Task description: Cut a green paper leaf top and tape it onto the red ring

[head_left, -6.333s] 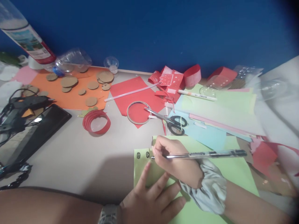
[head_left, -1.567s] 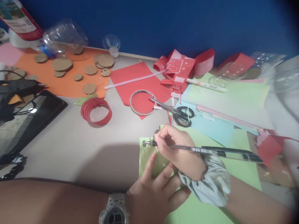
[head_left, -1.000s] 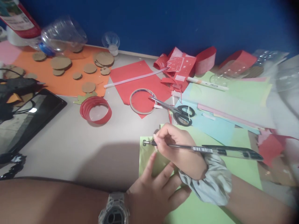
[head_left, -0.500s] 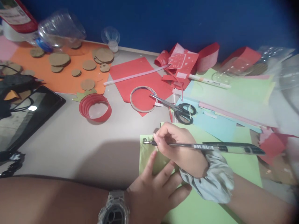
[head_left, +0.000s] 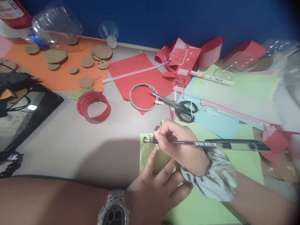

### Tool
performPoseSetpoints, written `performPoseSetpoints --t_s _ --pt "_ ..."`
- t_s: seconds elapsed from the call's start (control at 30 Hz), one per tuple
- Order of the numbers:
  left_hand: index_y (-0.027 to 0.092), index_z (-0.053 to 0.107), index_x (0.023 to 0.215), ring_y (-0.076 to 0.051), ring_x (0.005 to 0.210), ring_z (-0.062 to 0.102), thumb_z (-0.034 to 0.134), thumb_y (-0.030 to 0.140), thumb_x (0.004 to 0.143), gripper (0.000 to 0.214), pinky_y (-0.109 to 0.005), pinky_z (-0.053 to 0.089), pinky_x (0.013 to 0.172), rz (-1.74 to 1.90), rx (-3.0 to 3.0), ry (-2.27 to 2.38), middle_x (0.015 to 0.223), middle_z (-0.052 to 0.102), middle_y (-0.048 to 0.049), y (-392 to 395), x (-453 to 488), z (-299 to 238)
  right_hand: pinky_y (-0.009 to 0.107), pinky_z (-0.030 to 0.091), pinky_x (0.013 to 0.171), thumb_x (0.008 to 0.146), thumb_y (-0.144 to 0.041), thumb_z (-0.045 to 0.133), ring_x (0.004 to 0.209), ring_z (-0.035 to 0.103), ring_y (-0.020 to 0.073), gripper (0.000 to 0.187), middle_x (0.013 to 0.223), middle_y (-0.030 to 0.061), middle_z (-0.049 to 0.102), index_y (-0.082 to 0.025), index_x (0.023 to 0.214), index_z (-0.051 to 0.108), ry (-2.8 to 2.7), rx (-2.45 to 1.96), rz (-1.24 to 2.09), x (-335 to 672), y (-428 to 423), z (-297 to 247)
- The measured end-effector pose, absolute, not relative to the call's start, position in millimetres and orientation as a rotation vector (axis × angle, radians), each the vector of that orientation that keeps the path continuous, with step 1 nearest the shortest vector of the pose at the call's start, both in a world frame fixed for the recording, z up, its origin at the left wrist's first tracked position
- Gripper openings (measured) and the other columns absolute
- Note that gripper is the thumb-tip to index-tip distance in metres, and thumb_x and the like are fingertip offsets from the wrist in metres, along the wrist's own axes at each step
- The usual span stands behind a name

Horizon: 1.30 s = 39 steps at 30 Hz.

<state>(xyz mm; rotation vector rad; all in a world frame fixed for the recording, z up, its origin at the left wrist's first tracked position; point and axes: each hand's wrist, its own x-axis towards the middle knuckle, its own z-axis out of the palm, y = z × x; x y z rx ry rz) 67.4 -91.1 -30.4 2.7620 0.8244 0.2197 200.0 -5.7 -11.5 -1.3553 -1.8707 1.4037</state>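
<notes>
My right hand (head_left: 179,142) grips a clear-barrelled pen (head_left: 206,144), its cap fitted on the back end. The pen's tip touches a small dark round mark (head_left: 145,139) near the top left corner of a light green paper (head_left: 146,156). Flat on that paper lies my left hand (head_left: 159,184), fingers spread, the index fingertip just below the right hand. A pale scrunchie (head_left: 213,178) circles the right wrist, and a clear digital watch (head_left: 114,209) the left. More green paper (head_left: 201,206) extends under both hands.
Black-handled scissors (head_left: 185,111) lie beyond my right hand, beside a tape roll (head_left: 131,97) on red paper (head_left: 131,68). Left are a red ring (head_left: 93,106) and a black tablet (head_left: 35,112). Cardboard discs (head_left: 55,57) and a plastic bottle (head_left: 57,25) stand at the back, before a blue partition (head_left: 187,18).
The pen has swung slightly at its rear while its tip stays at the mark, which looks a little darker. My left hand stays in place. The view has shifted slightly.
</notes>
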Motion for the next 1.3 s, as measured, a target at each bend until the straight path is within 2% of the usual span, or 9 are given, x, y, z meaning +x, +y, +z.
performPoseSetpoints --t_s 0.23,0.4,0.57,0.67,0.73,0.97,1.13,1.3 --pt "0.031 0.056 0.122 -0.026 0.119 0.044 0.035 0.032 0.098 0.032 -0.056 0.040 0.098 0.364 2.805 0.909 0.122 0.059 0.0042 -92 69 -36 0.024 0.030 0.049 0.094 -0.033 0.048 0.055 0.039 0.0103 0.027 0.063 -0.0050 0.042 -0.021 0.072 0.039 -1.886 -1.350 1.412 202 -4 -12" --pt "0.033 0.056 0.122 -0.025 0.119 0.044 0.038 0.031 0.098 0.031 -0.058 0.023 0.109 0.404 2.860 0.908 0.120 0.060 0.0049 -92 68 -37 0.025 0.029 0.050 0.095 -0.033 0.045 0.055 0.040 0.0103 0.026 0.065 -0.0046 0.044 -0.021 0.073 0.038 -1.896 -1.330 1.451 202 -3 -11" --pt "0.033 0.052 0.128 -0.028 0.124 0.040 0.039 0.033 0.097 0.034 -0.063 0.009 0.110 0.416 2.888 0.873 0.126 0.056 0.0020 -94 67 -45 0.025 0.028 0.050 0.094 -0.032 0.046 0.055 0.039 0.0105 0.026 0.065 -0.0043 0.044 -0.021 0.072 0.038 -1.847 -1.338 1.440 201 -5 -11" --pt "0.032 0.053 0.127 -0.028 0.123 0.040 0.039 0.032 0.097 0.034 -0.063 -0.003 0.111 0.433 2.879 0.869 0.125 0.057 0.0026 -95 67 -48 0.025 0.028 0.050 0.094 -0.031 0.045 0.055 0.038 0.0103 0.026 0.065 -0.0044 0.044 -0.021 0.072 0.037 -1.862 -1.328 1.456 201 -5 -11" --pt "0.032 0.054 0.126 -0.028 0.123 0.041 0.039 0.031 0.097 0.033 -0.062 -0.007 0.111 0.441 2.879 0.863 0.123 0.058 0.0031 -95 67 -48 0.025 0.028 0.050 0.094 -0.031 0.045 0.055 0.037 0.0104 0.026 0.064 -0.0051 0.042 -0.021 0.071 0.036 -1.860 -1.338 1.449 201 -6 -10" --pt "0.033 0.056 0.124 -0.028 0.121 0.044 0.041 0.031 0.095 0.032 -0.063 -0.004 0.111 0.480 2.894 0.867 0.119 0.060 0.0023 -94 68 -48 0.024 0.029 0.050 0.093 -0.028 0.044 0.053 0.037 0.0099 0.024 0.064 -0.0050 0.042 -0.021 0.072 0.035 -1.875 -1.321 1.485 201 -3 -6" --pt "0.034 0.056 0.123 -0.028 0.121 0.045 0.043 0.032 0.095 0.031 -0.063 0.008 0.110 0.480 2.909 0.893 0.123 0.058 0.0028 -94 68 -48 0.024 0.031 0.050 0.092 -0.025 0.045 0.053 0.039 0.0100 0.023 0.065 -0.0044 0.044 -0.021 0.071 0.036 -1.924 -1.324 1.495 203 1 -2" --pt "0.033 0.057 0.121 -0.028 0.121 0.044 0.044 0.031 0.095 0.030 -0.062 0.009 0.111 0.489 2.893 0.891 0.123 0.059 0.0034 -93 68 -47 0.024 0.031 0.050 0.092 -0.026 0.045 0.053 0.039 0.0100 0.023 0.065 -0.0046 0.044 -0.021 0.071 0.036 -1.931 -1.322 1.491 203 1 -2"
